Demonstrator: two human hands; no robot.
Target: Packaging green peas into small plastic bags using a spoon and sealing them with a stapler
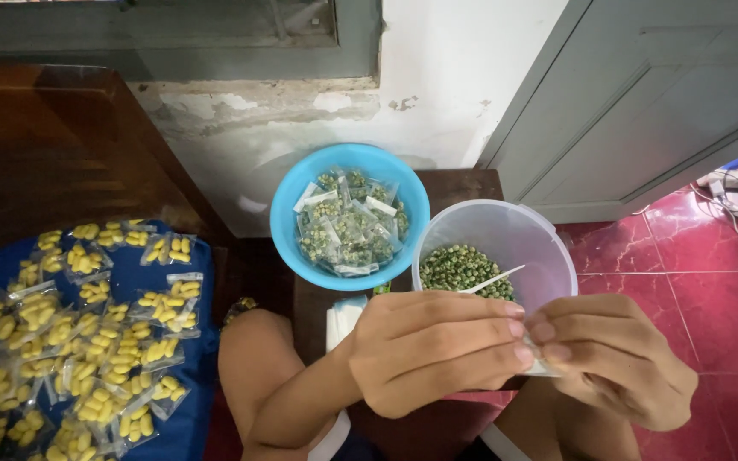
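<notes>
Both hands meet low in front of the body, fingertips pinched together on one small clear packet (542, 368). Left hand (437, 350) clamps it from the left, fingers pointing right; right hand (617, 358) clamps from the right, fingers curled in. Only the packet's bottom edge peeks out below the fingertips, so its long axis can't be told, nor whether it is filled.

Just beyond the fingertips, touching distance away: the clear tub (548, 248) holding loose green coated nuts (463, 266), with a thin white scoop or stick (490, 280) lying in it, handle slanting up toward the right. Tub sits nearer the right hand, straight ahead of the pinch point. Nothing stands between the hands and the tub mouth.

Further ahead and left of the left hand: blue bowl (288, 224) stacked with filled green packets (348, 229), touching the tub's side. A stack of empty white packets (343, 320) lies just beside the left wrist. All rest on a small dark table (459, 182).

Far left of the left hand, well apart: blue cloth (183, 427) covered with yellow-nut packets (87, 341).
</notes>
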